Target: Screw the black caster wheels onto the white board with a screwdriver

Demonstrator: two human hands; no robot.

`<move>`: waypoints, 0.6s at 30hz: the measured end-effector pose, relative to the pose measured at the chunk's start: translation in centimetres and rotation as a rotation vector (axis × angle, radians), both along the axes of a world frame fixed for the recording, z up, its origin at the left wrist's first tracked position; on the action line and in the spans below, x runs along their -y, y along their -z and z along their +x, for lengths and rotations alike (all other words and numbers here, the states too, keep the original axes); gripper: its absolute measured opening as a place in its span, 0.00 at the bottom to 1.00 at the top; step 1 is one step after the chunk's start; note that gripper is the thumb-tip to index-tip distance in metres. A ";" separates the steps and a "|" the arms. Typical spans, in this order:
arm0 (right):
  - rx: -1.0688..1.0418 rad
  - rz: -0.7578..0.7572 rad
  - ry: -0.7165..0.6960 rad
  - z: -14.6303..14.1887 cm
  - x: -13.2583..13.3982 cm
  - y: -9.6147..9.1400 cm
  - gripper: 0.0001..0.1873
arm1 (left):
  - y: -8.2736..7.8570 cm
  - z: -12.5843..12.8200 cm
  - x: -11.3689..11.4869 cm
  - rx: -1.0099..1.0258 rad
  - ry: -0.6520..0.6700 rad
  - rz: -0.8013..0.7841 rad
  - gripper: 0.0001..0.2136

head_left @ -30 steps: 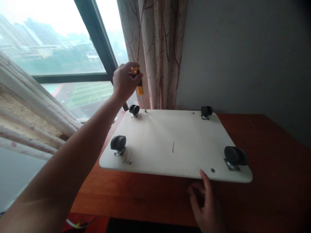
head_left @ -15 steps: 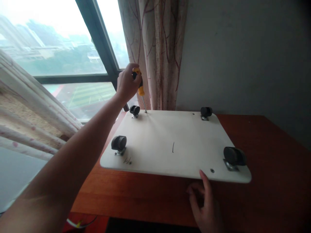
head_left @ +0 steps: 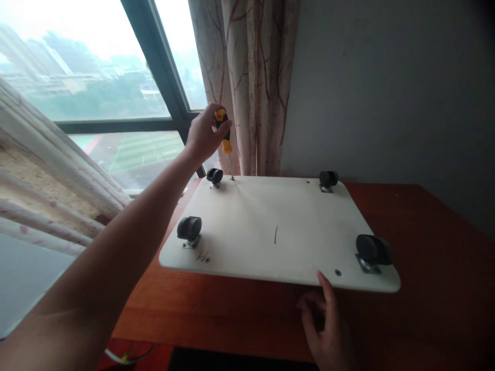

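Observation:
At the far left edge of the white board [head_left: 247, 216], my left hand [head_left: 204, 133] is closed around the handle of a yellow and black screwdriver [head_left: 227, 145]. The screwdriver stands nearly upright, its tip on a small screw [head_left: 232, 179] near the far left caster [head_left: 214, 176]. Along the near edge, my right hand [head_left: 328, 324] holds nothing; its fingers are apart, and the index fingertip touches the board's rim. Other black casters sit on the board at near left [head_left: 189, 227], far right [head_left: 328, 179] and near right [head_left: 373, 250].
Beneath the board is a reddish-brown wooden table [head_left: 185, 304]. A patterned curtain [head_left: 255, 93] and a grey wall [head_left: 386, 93] stand behind it. To the left are a window frame [head_left: 116, 125] and another curtain [head_left: 46, 170]. A white cable [head_left: 119, 356] lies at lower left.
My left hand and the screwdriver handle have shifted slightly right, and the grip has turned a little, with the tip still on the screw. My right hand stays in place.

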State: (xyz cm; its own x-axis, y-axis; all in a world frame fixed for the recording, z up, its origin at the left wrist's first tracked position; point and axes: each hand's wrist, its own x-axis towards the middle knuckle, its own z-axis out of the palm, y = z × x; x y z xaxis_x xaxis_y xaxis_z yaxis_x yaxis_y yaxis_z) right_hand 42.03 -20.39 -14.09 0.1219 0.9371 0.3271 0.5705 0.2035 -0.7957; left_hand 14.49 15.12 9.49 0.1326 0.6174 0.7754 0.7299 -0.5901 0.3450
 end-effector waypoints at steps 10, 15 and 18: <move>-0.033 -0.045 0.004 0.1 0.1 0.2 0.33 | -0.1 0.5 0.4 0.023 0.021 -0.011 0.18; -0.063 -0.039 -0.006 0.1 0.1 0.5 0.32 | -0.8 0.6 0.8 0.047 -0.074 0.031 0.10; -0.055 -0.044 0.001 0.2 0.2 0.5 0.32 | -1.0 0.7 0.6 0.068 -0.059 0.007 0.11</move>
